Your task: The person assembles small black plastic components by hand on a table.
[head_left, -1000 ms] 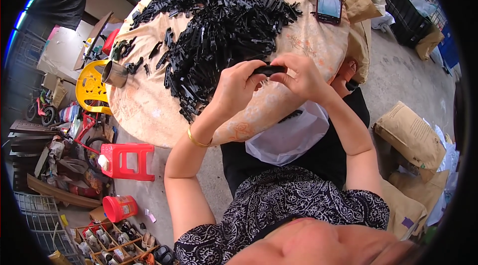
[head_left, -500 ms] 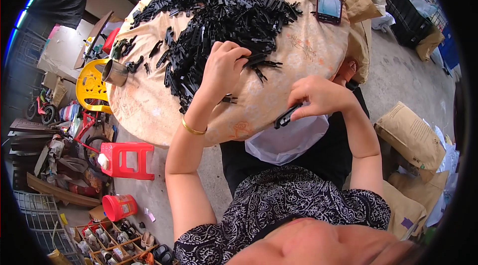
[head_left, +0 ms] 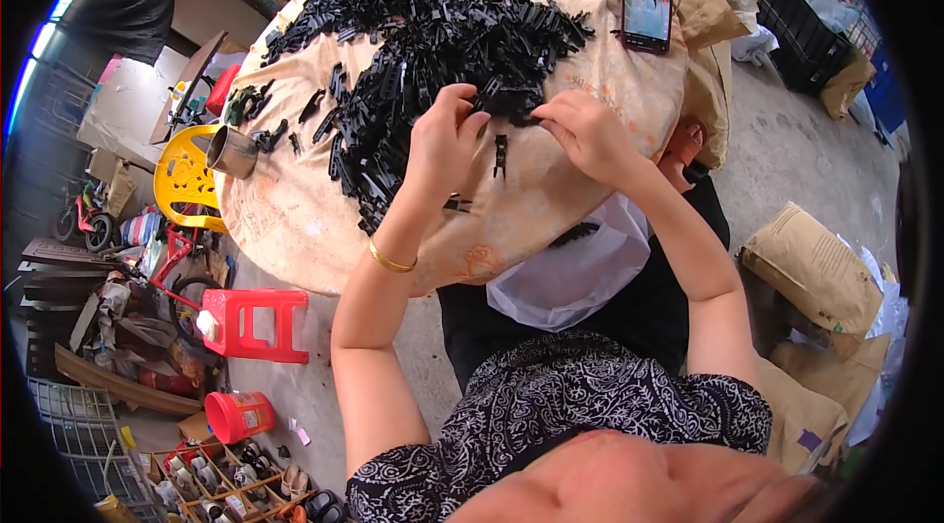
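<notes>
A large heap of narrow black plastic clips [head_left: 442, 51] covers much of the round table. At its near edge my left hand [head_left: 447, 135] is closed, thumb and fingers pinching a black clip [head_left: 497, 95]. Facing it, my right hand [head_left: 590, 135] pinches at the right end of the same dark cluster; its fingertips partly blend with the pile. A single loose clip [head_left: 501, 157] lies on the cloth between my hands. Below the table edge, on my lap, an open white plastic bag [head_left: 565, 277] has black pieces [head_left: 575, 234] inside.
A patterned peach cloth [head_left: 285, 218] covers the table [head_left: 629, 110]. A phone [head_left: 646, 0] leans upright at the far right. A metal cup [head_left: 232, 151] lies at the left rim. Around stand a yellow chair [head_left: 185, 174], a red stool [head_left: 254, 324] and brown paper sacks [head_left: 811, 267].
My right hand has moved from above the bag up to the heap, no longer holding the black clip there. Black pieces now show in the bag. My left hand has shifted slightly.
</notes>
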`<state>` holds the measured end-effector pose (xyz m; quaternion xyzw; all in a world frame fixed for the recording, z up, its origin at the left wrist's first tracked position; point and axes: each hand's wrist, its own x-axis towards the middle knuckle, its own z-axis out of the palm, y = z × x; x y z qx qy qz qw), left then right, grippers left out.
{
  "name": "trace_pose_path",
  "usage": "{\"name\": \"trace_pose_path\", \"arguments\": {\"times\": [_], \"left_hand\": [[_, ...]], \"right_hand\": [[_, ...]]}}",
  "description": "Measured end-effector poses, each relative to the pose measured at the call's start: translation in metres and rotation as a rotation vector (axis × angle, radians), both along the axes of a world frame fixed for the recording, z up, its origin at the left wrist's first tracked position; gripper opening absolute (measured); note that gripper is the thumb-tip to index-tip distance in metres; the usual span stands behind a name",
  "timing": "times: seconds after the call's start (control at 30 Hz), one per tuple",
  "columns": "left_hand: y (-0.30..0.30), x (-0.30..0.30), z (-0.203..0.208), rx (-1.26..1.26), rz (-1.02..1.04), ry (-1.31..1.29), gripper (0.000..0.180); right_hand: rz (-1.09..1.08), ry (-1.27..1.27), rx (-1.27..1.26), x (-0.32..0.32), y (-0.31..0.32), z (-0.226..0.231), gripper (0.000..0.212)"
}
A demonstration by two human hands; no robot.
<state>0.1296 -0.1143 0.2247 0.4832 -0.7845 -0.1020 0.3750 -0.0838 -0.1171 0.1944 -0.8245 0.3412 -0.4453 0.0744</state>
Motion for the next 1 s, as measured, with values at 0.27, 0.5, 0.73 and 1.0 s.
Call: {"name": "trace_pose_path", "arguments": {"times": [0.27, 0.5, 0.73, 1.0], "left_hand": [[0.011, -0.01, 0.013, 0.73, -0.195, 0.603, 0.021], [0.023, -0.016, 0.004, 0.385, -0.165, 0.348, 0.027], [0.031, -0.019, 0.01, 0.189, -0.128, 0.171, 0.027], [0.032, -0.021, 0.008, -0.023, -0.19, 0.077, 0.024]], "right_hand": [[0.135, -0.183, -0.016, 0.008, 0.018, 0.017, 0.012], [0.082, -0.237, -0.011, 0.009, 0.021, 0.013, 0.017], [-0.009, -0.16, -0.179, 0.001, 0.016, 0.021, 0.033], [0.176, -0.21, 0.213, -0.006, 0.023, 0.024, 0.026]]}}
